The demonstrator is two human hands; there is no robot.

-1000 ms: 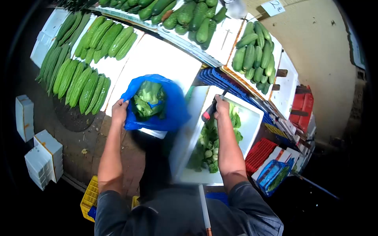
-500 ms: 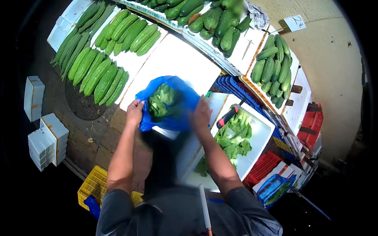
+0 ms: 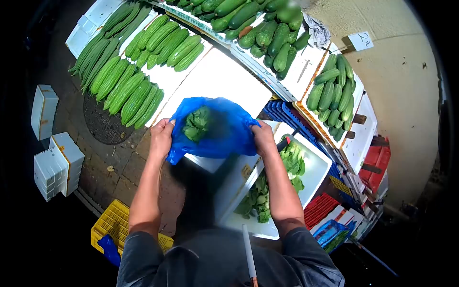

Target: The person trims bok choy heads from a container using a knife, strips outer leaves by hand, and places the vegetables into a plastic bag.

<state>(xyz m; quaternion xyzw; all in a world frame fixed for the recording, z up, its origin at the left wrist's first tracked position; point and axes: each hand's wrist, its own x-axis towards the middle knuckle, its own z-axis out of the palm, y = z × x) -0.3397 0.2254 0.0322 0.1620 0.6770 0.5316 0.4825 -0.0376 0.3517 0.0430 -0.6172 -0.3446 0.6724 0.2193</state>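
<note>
A blue plastic bag [image 3: 217, 146] is stretched between my two hands, with leafy greens [image 3: 196, 123] inside its mouth. My left hand [image 3: 162, 136] is closed on the bag's left edge. On the right edge, my right hand [image 3: 263, 137] pinches the plastic. Right of the bag, a white foam box [image 3: 315, 165] holds more leafy greens [image 3: 292, 160]. A knife with a red and black handle [image 3: 284, 142] lies at that box's upper part, partly hidden by my right hand and forearm.
Bitter melons [image 3: 136, 100] lie on white boards at the left. Cucumbers [image 3: 334, 93] sit on a stand at the right, below a price card [image 3: 361, 41]. A yellow crate [image 3: 112, 220] and foam boxes [image 3: 60, 165] stand on the ground, lower left.
My right hand has let go of the knife, leaving it at the box, and moved left to grasp the bag. The bag is now spread wider. The view has shifted.
</note>
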